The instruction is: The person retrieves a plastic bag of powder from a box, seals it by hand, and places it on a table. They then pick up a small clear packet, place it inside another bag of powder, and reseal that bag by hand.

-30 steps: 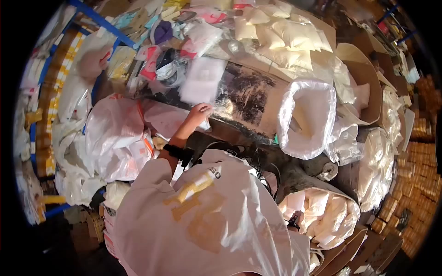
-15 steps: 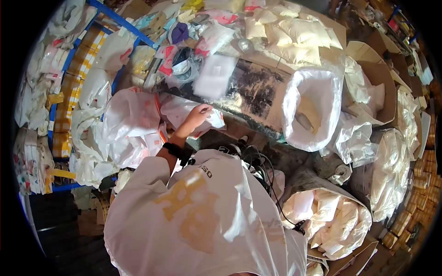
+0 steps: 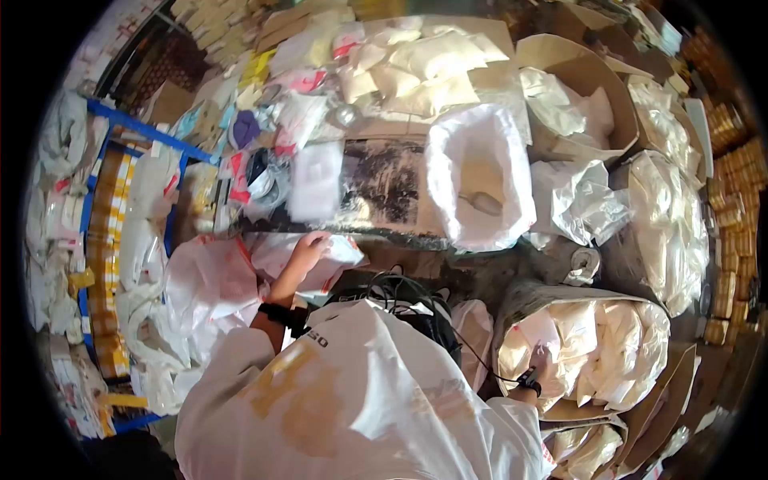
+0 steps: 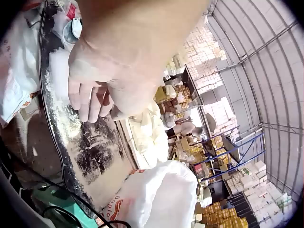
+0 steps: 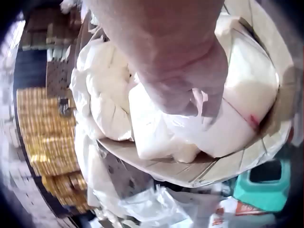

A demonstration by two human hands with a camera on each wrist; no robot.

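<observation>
My right hand (image 3: 545,360) is down among pale filled plastic bags (image 3: 616,344) in a round-edged cardboard box (image 3: 512,320). In the right wrist view its curled fingers grip the clear, puckered plastic of one filled bag (image 5: 152,128). A red mark shows on the bag beside it. My left hand (image 3: 314,246) hovers by the table's near edge, fingers loosely bent with nothing in them. Below it in the head view lies a white bag with orange print (image 3: 340,252). A stack of clear plastic bags (image 3: 316,180) rests on the dusty black table (image 3: 384,184).
On the table's right stands a white-lined bin (image 3: 436,160) with a metal scoop (image 3: 482,202) in pale powder. Behind are more filled bags (image 3: 432,68). Another cardboard box (image 3: 628,120) stands at the right, blue shelving (image 3: 94,176) at the left. A black cable (image 3: 472,346) runs to my right wrist.
My right hand has moved from the box's edge farther in over the filled bags. The left hand has drawn back a little from the bag stack. The head view has turned to the right.
</observation>
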